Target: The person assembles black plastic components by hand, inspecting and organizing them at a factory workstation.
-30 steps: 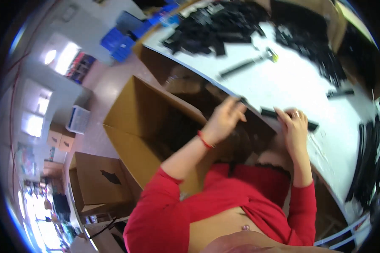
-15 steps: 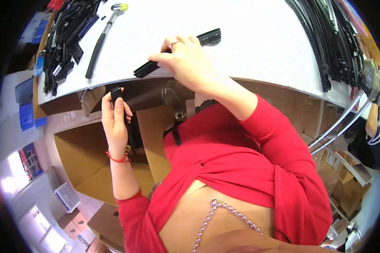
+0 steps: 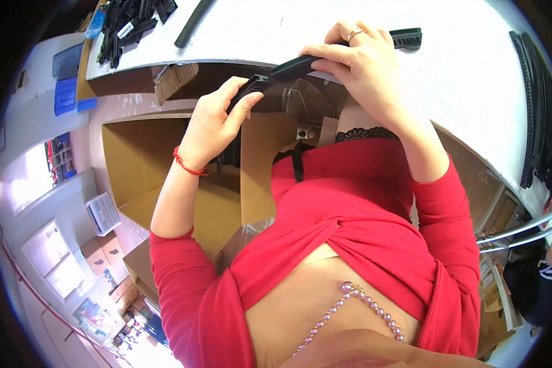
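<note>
My left hand (image 3: 210, 126) is closed around a black slotted-end strip (image 3: 255, 84), just off the front edge of the white table. Thumb and fingers pinch it near its upper end; its lower part is hidden behind my hand and wrist. My right hand (image 3: 367, 64) grips a black plastic rail (image 3: 293, 67) from above, over the table's front edge. That rail slants up to the right and ends in a wider, rounded piece (image 3: 409, 40) past my fingers. The near ends of the two parts almost meet; I cannot tell whether they touch.
Black parts (image 3: 129, 27) lie heaped on the white table (image 3: 466, 67) at the far left, with a black mallet handle (image 3: 193, 23) beside them. Long black strips (image 3: 536, 116) lie at the right. An open cardboard box (image 3: 142, 153) stands below the table edge. Metal tubes (image 3: 518, 232) jut in at right.
My left hand has risen and moved right with its strip, toward the other rail. The rail in my right hand has shifted right in view, and the whole view has swung.
</note>
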`<action>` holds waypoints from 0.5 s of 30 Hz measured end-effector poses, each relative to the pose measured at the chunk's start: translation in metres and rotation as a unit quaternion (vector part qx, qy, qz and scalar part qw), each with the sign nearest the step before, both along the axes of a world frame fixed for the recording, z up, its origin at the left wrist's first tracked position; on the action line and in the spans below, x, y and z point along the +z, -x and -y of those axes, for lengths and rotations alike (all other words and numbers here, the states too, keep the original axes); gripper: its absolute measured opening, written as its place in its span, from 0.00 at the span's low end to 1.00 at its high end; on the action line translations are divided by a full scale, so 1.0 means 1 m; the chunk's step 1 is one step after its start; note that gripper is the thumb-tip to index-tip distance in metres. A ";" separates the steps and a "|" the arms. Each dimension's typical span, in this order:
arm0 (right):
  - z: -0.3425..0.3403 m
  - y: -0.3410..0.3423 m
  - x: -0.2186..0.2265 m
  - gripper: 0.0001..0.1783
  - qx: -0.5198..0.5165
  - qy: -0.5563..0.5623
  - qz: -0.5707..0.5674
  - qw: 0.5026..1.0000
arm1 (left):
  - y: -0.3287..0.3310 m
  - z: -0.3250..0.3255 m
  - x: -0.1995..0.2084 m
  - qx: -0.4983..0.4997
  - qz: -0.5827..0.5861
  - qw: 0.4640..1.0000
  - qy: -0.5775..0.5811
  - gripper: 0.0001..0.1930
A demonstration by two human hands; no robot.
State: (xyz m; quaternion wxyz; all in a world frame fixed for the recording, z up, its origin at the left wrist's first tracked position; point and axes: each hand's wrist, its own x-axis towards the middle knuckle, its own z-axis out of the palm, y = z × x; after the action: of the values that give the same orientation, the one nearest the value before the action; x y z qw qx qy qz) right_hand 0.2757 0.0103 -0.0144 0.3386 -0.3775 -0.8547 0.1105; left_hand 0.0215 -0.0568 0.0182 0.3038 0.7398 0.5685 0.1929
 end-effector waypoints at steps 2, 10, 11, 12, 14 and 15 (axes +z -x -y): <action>0.000 0.001 0.001 0.13 -0.002 0.003 0.002 1.000 | -0.001 -0.004 -0.003 0.001 -0.004 1.000 0.007 0.10; 0.000 0.003 0.004 0.13 -0.011 0.017 0.017 1.000 | -0.002 -0.014 -0.007 -0.063 -0.060 0.996 0.017 0.15; 0.000 0.002 0.005 0.14 -0.008 0.028 0.020 0.999 | -0.003 -0.018 -0.003 -0.082 -0.069 0.994 0.026 0.17; 0.000 0.002 0.005 0.14 -0.004 0.040 0.022 0.999 | -0.003 -0.022 0.003 -0.082 -0.069 0.994 0.028 0.17; 0.000 0.002 0.007 0.14 -0.008 0.031 0.024 0.999 | 0.000 -0.029 0.012 -0.138 -0.183 0.971 0.068 0.21; 0.000 0.002 0.008 0.14 -0.012 0.019 0.026 0.999 | 0.000 -0.031 0.011 -0.139 -0.172 0.973 0.072 0.19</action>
State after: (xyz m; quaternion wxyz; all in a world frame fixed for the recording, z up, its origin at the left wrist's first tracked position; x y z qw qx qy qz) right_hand 0.2736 0.0102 -0.0062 0.3103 -0.3971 -0.8563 0.1128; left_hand 0.0211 -0.0254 0.0296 0.2775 0.8097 0.5166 -0.0225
